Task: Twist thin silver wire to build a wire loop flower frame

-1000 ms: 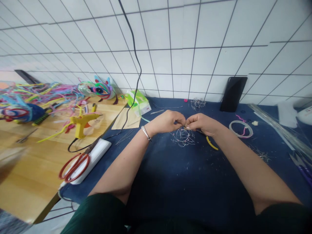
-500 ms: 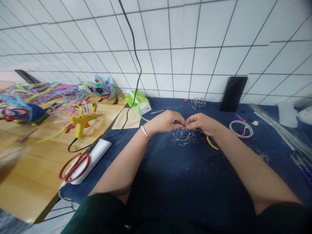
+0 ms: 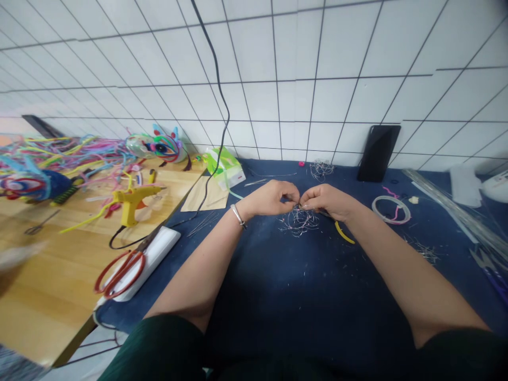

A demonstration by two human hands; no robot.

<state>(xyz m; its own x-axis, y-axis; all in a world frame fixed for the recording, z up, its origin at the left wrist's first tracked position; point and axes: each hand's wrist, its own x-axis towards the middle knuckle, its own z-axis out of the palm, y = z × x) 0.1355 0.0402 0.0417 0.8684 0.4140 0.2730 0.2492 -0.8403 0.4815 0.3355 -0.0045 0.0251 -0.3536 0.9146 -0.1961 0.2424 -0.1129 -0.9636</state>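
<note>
A tangle of thin silvery wire loops (image 3: 300, 223) with small pinkish beads lies on the dark blue cloth (image 3: 286, 296). At its top edge my left hand (image 3: 275, 198) pinches the wire between thumb and index finger. My right hand (image 3: 327, 201) pinches at the same spot from the other side, fingertips almost touching the left ones. What exactly sits between the fingertips is too small to make out beyond wire. A yellow-handled tool (image 3: 343, 233) rests partly hidden under my right hand and wrist.
Behind my hands lies a second wire tangle (image 3: 321, 169), and a black phone (image 3: 379, 153) leans on the tiled wall. Rightward are a clear tubing coil (image 3: 391, 210) and purple-handled scissors (image 3: 494, 278). Leftward are red-handled scissors (image 3: 121, 272) on a white power strip (image 3: 159, 259) and a yellow glue gun (image 3: 133, 203).
My hands stay pinched at the top of the wire tangle, with only slight finger movement. The view has shifted a little. A blurred pale shape at the far left edge has moved.
</note>
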